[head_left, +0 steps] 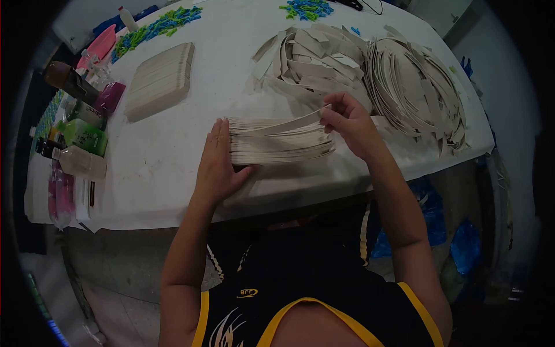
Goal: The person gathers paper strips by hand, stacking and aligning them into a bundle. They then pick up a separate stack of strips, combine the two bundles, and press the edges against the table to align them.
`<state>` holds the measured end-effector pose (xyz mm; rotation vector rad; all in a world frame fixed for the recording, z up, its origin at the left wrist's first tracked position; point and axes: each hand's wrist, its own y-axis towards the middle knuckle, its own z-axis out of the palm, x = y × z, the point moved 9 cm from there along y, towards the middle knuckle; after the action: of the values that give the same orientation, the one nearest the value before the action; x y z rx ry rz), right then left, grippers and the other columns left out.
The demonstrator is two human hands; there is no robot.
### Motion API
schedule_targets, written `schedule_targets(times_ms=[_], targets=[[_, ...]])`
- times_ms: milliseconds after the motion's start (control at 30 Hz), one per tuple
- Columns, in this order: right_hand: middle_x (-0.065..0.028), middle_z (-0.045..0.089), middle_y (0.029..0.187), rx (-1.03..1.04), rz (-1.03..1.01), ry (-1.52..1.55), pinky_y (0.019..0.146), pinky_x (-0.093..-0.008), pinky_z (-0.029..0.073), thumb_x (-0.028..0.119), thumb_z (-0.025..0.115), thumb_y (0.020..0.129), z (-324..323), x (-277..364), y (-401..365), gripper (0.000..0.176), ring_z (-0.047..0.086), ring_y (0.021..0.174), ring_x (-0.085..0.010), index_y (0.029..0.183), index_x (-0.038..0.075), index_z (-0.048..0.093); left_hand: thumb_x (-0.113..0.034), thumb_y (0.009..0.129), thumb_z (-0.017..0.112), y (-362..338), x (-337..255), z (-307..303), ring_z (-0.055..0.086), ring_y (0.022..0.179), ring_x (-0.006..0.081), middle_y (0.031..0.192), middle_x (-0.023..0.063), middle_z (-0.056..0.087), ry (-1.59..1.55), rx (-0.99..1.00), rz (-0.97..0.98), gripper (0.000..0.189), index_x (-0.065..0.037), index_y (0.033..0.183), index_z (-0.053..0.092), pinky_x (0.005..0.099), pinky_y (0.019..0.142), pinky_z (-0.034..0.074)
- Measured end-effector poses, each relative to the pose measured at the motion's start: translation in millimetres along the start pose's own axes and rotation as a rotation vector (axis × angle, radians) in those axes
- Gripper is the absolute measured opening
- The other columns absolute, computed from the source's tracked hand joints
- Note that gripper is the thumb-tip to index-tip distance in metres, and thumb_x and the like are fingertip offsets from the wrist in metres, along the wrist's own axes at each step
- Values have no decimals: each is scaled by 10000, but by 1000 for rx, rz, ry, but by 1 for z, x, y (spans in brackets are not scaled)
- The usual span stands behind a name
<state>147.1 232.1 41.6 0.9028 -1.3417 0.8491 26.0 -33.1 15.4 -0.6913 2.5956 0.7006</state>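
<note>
A stack of cream-coloured strips [277, 147] lies on the white-covered table [150, 191] in front of me. My left hand [218, 165] rests against the stack's left end, fingers stretched along the edge and thumb apart at the near side. Above the stack's right end, my right hand [350, 124] pinches the end of one strip [289, 123], which slants down to the left over the others. Just beyond my right hand lie two large looped heaps of similar strips, a left heap [318, 63] and a right heap [407, 87].
At the back left sits a neat block of strips [162, 81]. Bottles [84, 136] and a pink basin [101, 43] line the left edge. Blue and green clips lie in a left pile [156, 29] and a right pile [306, 8]. Blue plastic bags [465, 246] are on the floor.
</note>
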Motion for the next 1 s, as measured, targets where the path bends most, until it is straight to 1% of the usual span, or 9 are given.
schedule_targets(times_ms=[200, 400, 500, 567, 600, 667, 833, 900, 1000], targets=[[-27, 691, 993, 130, 71, -110, 765, -278, 511, 101, 781, 925, 23, -12, 10, 248, 616, 835, -112, 1137, 40, 669, -343, 749, 912, 0, -1, -1, 371, 1500, 488, 1598, 342, 378, -2, -16, -13, 1136, 67, 1602, 285, 530, 1248, 317], [-13, 713, 990, -12, -328, 269, 782, -294, 540, 135, 767, 933, 23, 101, 45, 226, 653, 891, -97, 1124, 30, 707, -353, 752, 914, 0, -4, -5, 387, 1490, 489, 1583, 342, 403, -21, -52, -13, 1127, 58, 1599, 295, 533, 1247, 320], [-44, 726, 980, -74, -451, 31, 807, -308, 556, 189, 737, 958, 46, 149, 57, 249, 689, 904, -126, 1143, 25, 705, -350, 749, 917, 0, -3, -6, 399, 1485, 486, 1577, 343, 412, -34, -66, -12, 1130, 53, 1601, 293, 535, 1247, 321], [-100, 755, 1006, -76, -527, -608, 830, -382, 586, 161, 677, 996, 78, 160, 65, 230, 737, 926, -205, 1193, 44, 691, -345, 746, 919, 0, -3, -6, 403, 1484, 485, 1575, 344, 414, -40, -71, -12, 1132, 51, 1601, 292, 536, 1246, 322], [-100, 755, 1006, -74, -526, -607, 830, -382, 586, 161, 677, 996, 89, 154, 71, 230, 737, 926, -205, 1193, 44, 691, -330, 736, 928, 0, -2, -7, 407, 1483, 478, 1575, 338, 418, -70, -70, -22, 1136, 52, 1598, 295, 536, 1246, 322], [-153, 736, 1059, -15, -690, -1106, 816, -440, 602, 202, 634, 970, 132, 129, 78, 231, 752, 921, -324, 1123, 43, 701, -315, 726, 936, 0, -2, -7, 411, 1481, 472, 1574, 331, 423, -100, -68, -32, 1140, 52, 1596, 298, 536, 1247, 321], [-169, 741, 1106, 224, -387, -1306, 888, -492, 580, 155, 596, 956, 164, 30, 105, 224, 733, 1001, -378, 1100, 36, 720, -272, 691, 957, -1, 4, -9, 468, 1440, 458, 1550, 290, 471, -218, -80, -94, 1147, 55, 1581, 312, 503, 1215, 383], [-174, 752, 1082, 450, -111, -1290, 850, -456, 563, 259, 638, 993, 167, -8, 107, 259, 714, 1002, -364, 1121, 52, 729, -270, 684, 959, -1, 4, -9, 476, 1433, 458, 1544, 291, 476, -203, -83, -89, 1148, 55, 1578, 316, 495, 1207, 396], [-165, 753, 1118, 574, 39, -1168, 881, -415, 557, 319, 616, 1037, 159, -27, 104, 340, 716, 1018, -322, 1204, 42, 721, -275, 679, 958, -1, 4, -11, 474, 1437, 457, 1543, 286, 480, -165, -91, -62, 1148, 53, 1578, 322, 498, 1205, 399]])
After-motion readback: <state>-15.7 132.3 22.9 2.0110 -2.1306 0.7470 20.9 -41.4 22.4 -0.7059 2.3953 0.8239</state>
